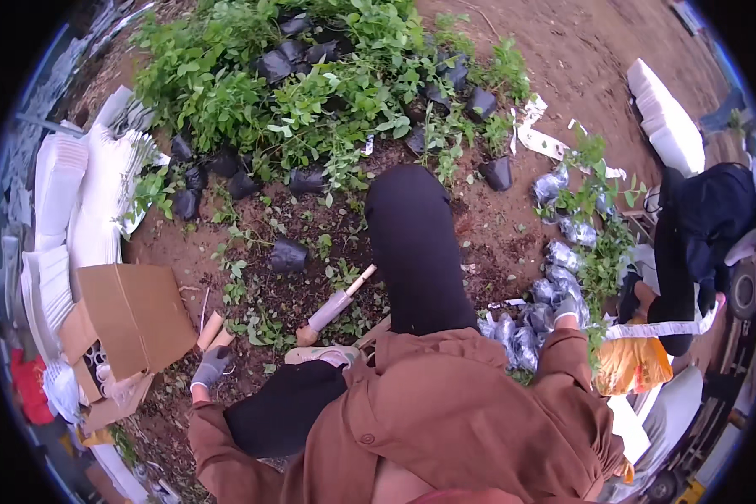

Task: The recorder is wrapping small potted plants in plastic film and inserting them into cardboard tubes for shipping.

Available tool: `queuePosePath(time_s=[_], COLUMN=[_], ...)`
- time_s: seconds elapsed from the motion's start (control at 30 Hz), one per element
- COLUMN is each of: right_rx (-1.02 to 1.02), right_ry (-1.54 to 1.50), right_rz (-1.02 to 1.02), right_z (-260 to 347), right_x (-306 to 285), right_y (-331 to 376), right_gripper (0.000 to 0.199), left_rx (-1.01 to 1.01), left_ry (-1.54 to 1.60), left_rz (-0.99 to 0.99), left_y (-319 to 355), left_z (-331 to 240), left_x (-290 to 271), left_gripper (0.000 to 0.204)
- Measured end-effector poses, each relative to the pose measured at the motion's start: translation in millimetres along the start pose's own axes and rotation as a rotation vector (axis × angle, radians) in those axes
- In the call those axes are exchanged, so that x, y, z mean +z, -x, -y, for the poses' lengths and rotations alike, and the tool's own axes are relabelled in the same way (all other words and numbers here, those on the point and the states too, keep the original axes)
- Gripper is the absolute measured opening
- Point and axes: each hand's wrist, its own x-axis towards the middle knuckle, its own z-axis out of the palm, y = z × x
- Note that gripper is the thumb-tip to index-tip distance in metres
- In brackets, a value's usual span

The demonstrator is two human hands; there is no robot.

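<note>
My left hand (213, 366), in a grey glove, is closed around the lower end of a tan cardboard tube (222, 338). A second tan tube (210, 329) lies against it, beside the open carton. My right hand (567, 309), also gloved, reaches into a row of seedlings whose root balls are wrapped in clear plastic. Its fingers curl on one plastic-wrapped seedling (573, 291), partly hidden by the hand. More wrapped root balls (525, 343) stand close by, leaves pointing right. A tan tube with a clear wrapped part (332, 309) lies on the soil between my legs.
Leafy seedlings in black bags (281, 63) crowd the far ground. One black-bagged root ball (288, 255) lies nearer. The cardboard carton (134, 315) and white foam stacks (101, 193) stand left. At right are a person in dark clothes (714, 218) and an orange bag (634, 367).
</note>
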Motion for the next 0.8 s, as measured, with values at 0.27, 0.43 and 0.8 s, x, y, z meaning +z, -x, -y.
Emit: queuePosePath(time_s=[0.27, 0.43, 0.8], right_rx=[-0.548, -1.132, -2.058], right_ry=[-0.377, -0.337, 2.655], right_rz=[0.718, 1.447, 1.492], right_z=[77.1, 68.4, -108.3], right_x=[227.7, 351.3, 419.7], right_y=[225.3, 529.3, 595.8], right_gripper=[0.033, 0.035, 0.044], left_rx=[0.086, -0.017, -0.417], left_ry=[-0.221, 0.040, 1.054], left_rz=[0.046, -0.079, -0.416], left_y=[-1.7, -69.5, -237.5], left_z=[-55.6, -103.1, -209.4], left_x=[12.3, 45.0, 115.0], left_gripper=[0.040, 0.062, 0.094])
